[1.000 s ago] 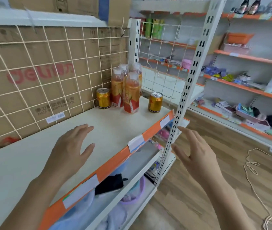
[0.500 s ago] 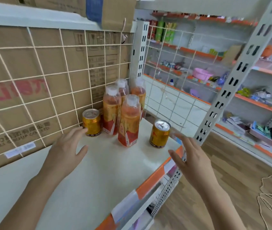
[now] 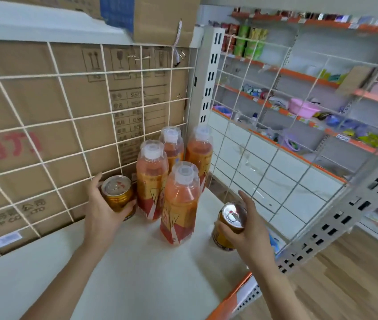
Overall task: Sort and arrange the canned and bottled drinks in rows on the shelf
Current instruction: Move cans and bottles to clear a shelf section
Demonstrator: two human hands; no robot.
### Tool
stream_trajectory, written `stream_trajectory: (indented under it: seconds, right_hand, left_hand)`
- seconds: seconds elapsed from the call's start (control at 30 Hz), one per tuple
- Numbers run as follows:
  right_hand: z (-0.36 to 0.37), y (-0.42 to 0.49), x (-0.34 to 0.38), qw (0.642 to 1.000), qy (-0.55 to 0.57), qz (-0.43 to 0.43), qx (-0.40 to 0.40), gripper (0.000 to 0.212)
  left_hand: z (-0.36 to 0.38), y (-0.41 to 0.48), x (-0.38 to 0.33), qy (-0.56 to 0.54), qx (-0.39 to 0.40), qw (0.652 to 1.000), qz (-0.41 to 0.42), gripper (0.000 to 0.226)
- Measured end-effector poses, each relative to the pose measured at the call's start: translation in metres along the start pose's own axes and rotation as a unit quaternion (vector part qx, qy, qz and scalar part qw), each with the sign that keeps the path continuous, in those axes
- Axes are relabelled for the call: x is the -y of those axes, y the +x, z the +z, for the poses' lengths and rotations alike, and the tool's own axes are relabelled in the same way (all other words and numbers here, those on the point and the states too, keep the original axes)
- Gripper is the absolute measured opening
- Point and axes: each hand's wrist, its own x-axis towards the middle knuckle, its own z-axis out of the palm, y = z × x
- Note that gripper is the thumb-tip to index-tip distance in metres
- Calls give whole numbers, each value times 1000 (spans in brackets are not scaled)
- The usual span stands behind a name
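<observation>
L hand (image 3: 101,213): fingers wrapped round gold can (image 3: 117,192), by the wire grid (image 3: 72,120) at back of shelf (image 3: 137,273).
R hand (image 3: 250,229): grips 2nd gold can (image 3: 230,222) from the side, near shelf's front-right edge.
Bottles (image 3: 180,204): 4, upright, clustered betw. the 2 cans; white caps on, orange-pink drink inside.
Can tops: sealed, pull tabs flat.

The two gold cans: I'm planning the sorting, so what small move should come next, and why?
Probably lift both and set them together on the bare shelf: the left hand grips the back can, the right hand grips the front can, and four bottles stand between them.
</observation>
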Motion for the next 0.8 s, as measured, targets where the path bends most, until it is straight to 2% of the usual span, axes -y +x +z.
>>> stream_trajectory:
  seconds: [0.1,0.17,0.3,0.53,0.8]
  right_hand:
    - [0,-2,-3,999,51,12,0,81]
    - [1,-4,-7,998,63,18,7,83]
    - [1,-6,-14,996,73,32,27,69]
    - [4,-21,-12,991,72,-23,115,68]
    - [12,-42,1,966,114,-87,217,67]
  left_hand:
    - [7,-5,5,-13,-31,999,-6,99]
    - [6,-8,6,-9,-21,1000,-11,91]
    - [-6,-31,-2,-8,-1,1000,-21,79]
    - [-45,-108,-9,1,-23,997,-75,80]
    - [-96,-197,-19,-5,-111,987,-118,71]
